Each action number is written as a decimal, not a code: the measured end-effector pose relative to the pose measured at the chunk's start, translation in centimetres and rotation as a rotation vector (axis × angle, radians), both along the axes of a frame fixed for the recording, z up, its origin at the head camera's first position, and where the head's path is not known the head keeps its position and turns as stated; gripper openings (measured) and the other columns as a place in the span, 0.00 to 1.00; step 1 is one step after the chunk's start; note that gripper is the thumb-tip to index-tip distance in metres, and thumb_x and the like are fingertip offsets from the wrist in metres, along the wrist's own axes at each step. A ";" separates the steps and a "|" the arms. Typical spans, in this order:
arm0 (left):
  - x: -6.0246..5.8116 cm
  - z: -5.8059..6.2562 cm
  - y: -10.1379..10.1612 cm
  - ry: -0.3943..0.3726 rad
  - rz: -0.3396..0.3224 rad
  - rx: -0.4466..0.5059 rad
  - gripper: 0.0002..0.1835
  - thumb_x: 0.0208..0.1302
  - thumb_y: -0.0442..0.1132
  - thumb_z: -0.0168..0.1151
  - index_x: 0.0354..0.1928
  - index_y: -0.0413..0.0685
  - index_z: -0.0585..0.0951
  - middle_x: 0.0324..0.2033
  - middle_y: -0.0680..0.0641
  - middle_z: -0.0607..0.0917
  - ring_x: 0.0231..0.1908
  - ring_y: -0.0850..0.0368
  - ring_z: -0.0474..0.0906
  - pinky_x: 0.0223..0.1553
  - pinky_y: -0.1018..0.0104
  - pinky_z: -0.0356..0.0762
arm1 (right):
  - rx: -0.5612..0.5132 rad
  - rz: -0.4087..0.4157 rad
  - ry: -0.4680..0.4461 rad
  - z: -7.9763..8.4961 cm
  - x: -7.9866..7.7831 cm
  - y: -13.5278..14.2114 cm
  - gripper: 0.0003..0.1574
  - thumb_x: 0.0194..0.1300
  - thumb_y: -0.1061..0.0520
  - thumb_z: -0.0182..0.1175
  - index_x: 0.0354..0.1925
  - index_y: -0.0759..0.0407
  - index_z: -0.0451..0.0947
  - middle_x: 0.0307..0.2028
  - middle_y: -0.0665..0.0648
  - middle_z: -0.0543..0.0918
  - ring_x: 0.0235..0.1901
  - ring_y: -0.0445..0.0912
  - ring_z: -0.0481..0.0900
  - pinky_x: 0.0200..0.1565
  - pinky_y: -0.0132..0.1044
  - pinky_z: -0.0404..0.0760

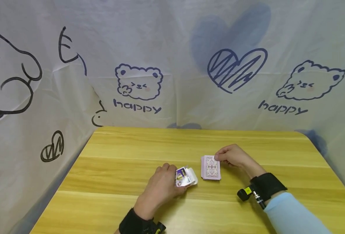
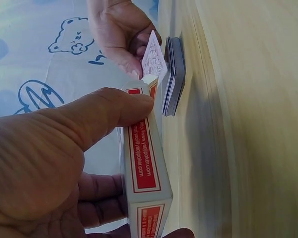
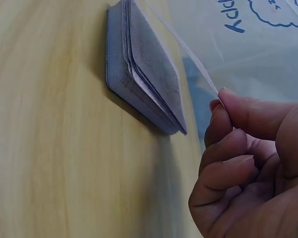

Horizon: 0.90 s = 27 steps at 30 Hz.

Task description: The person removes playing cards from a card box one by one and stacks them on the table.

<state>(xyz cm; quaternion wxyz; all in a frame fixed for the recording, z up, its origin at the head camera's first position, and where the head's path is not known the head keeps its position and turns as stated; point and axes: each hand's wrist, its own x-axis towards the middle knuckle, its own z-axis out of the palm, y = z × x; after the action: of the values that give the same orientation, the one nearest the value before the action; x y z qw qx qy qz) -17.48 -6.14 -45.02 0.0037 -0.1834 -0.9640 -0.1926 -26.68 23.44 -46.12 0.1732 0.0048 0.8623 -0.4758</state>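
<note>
My left hand (image 1: 160, 183) grips a white and red playing card box (image 2: 144, 158), its thumb along one printed side. At the box's right end in the head view, a white flap (image 1: 193, 177) stands open toward the cards. Right of the box, a deck of playing cards (image 3: 134, 94) lies stacked on the table. My right hand (image 1: 234, 156) pinches one patterned playing card (image 2: 154, 62) by its edge, between thumb and index finger. That card slants up over the stack, and in the head view it overlaps the deck.
A yellow wood-grain table (image 1: 117, 149) carries everything. Behind it hangs a pale cloth (image 1: 184, 48) with drawn hearts and bear faces, and more cloth runs down the left side. Both wrists wear black straps (image 1: 267, 186) with small cameras.
</note>
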 end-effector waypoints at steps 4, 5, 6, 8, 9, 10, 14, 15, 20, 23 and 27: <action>0.0 -0.1 0.0 -0.002 -0.002 0.002 0.40 0.42 0.56 0.76 0.52 0.34 0.76 0.37 0.44 0.77 0.33 0.52 0.69 0.30 0.63 0.73 | 0.017 -0.013 -0.004 -0.3 -0.3 -0.5 0.12 0.60 0.54 0.66 0.38 0.61 0.84 0.24 0.56 0.76 0.20 0.46 0.68 0.21 0.34 0.64; 0.0 -0.1 -0.1 0.000 -0.003 0.003 0.40 0.42 0.56 0.75 0.52 0.34 0.76 0.37 0.44 0.77 0.33 0.52 0.69 0.30 0.62 0.73 | 0.027 -0.015 0.004 -0.4 -0.3 -0.6 0.11 0.60 0.54 0.66 0.38 0.61 0.84 0.25 0.56 0.77 0.21 0.47 0.68 0.21 0.34 0.64; 0.0 -0.1 -0.1 0.002 -0.003 0.004 0.40 0.42 0.56 0.75 0.52 0.34 0.76 0.37 0.44 0.77 0.33 0.52 0.69 0.30 0.62 0.73 | 0.039 -0.016 0.016 -0.5 -0.3 -0.7 0.11 0.60 0.54 0.66 0.37 0.60 0.84 0.26 0.56 0.77 0.21 0.47 0.68 0.21 0.35 0.65; 0.0 0.0 -0.1 0.006 -0.005 0.005 0.39 0.42 0.56 0.75 0.51 0.35 0.76 0.37 0.45 0.77 0.33 0.52 0.69 0.30 0.62 0.73 | 0.060 -0.017 0.048 -0.8 -0.3 -0.9 0.10 0.60 0.54 0.66 0.36 0.60 0.84 0.28 0.56 0.79 0.22 0.47 0.68 0.23 0.35 0.65; -0.1 0.0 -0.1 0.009 -0.006 0.004 0.38 0.43 0.56 0.75 0.50 0.35 0.76 0.36 0.45 0.76 0.33 0.52 0.69 0.30 0.63 0.73 | 0.070 -0.015 0.066 -1.0 -0.3 -0.9 0.09 0.60 0.55 0.66 0.35 0.60 0.83 0.29 0.55 0.80 0.23 0.47 0.68 0.23 0.36 0.66; -0.1 0.0 -0.1 0.011 -0.007 0.004 0.38 0.43 0.56 0.75 0.50 0.36 0.76 0.36 0.46 0.76 0.32 0.52 0.69 0.30 0.63 0.73 | 0.083 -0.015 0.083 -1.2 -0.2 -1.0 0.09 0.59 0.55 0.66 0.34 0.60 0.83 0.30 0.56 0.80 0.24 0.47 0.69 0.24 0.36 0.66; -0.1 -0.1 -0.2 0.019 -0.012 -0.002 0.37 0.43 0.57 0.74 0.49 0.36 0.76 0.35 0.47 0.76 0.32 0.53 0.69 0.30 0.63 0.72 | 0.111 -0.012 0.142 -1.8 0.0 -1.4 0.08 0.58 0.56 0.67 0.31 0.60 0.81 0.32 0.57 0.82 0.27 0.48 0.69 0.28 0.38 0.68; -0.1 -0.1 -0.1 0.019 -0.013 -0.002 0.37 0.43 0.57 0.74 0.49 0.36 0.76 0.35 0.47 0.76 0.32 0.53 0.69 0.30 0.63 0.73 | 0.115 -0.010 0.155 -1.9 0.1 -1.4 0.08 0.57 0.56 0.68 0.30 0.61 0.80 0.33 0.57 0.82 0.28 0.49 0.70 0.29 0.38 0.68; 0.0 0.0 -0.1 0.013 -0.016 0.002 0.39 0.43 0.58 0.74 0.50 0.35 0.76 0.36 0.46 0.76 0.32 0.53 0.69 0.30 0.63 0.73 | 0.133 -0.017 0.152 -1.8 0.2 -1.5 0.08 0.57 0.56 0.68 0.30 0.61 0.80 0.30 0.57 0.80 0.27 0.48 0.70 0.28 0.37 0.68; 0.0 0.0 0.0 0.003 -0.012 0.007 0.39 0.43 0.58 0.74 0.51 0.35 0.76 0.36 0.45 0.77 0.33 0.53 0.70 0.30 0.63 0.73 | 0.132 -0.033 0.122 -1.7 0.2 -1.5 0.09 0.59 0.55 0.67 0.31 0.60 0.80 0.28 0.56 0.78 0.23 0.47 0.69 0.23 0.36 0.66; 0.0 0.0 0.0 -0.006 -0.010 0.014 0.39 0.43 0.57 0.75 0.51 0.35 0.76 0.36 0.45 0.76 0.33 0.53 0.70 0.29 0.63 0.73 | 0.118 -0.042 0.095 -1.5 0.2 -1.4 0.09 0.60 0.54 0.66 0.31 0.60 0.80 0.27 0.55 0.77 0.18 0.46 0.67 0.19 0.36 0.65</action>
<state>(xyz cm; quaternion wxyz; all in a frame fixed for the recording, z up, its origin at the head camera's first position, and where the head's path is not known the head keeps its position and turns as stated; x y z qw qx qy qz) -17.45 -6.16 -44.98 0.0009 -0.1874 -0.9618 -0.1997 -26.44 22.00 -47.66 0.1216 0.0104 0.8959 -0.4272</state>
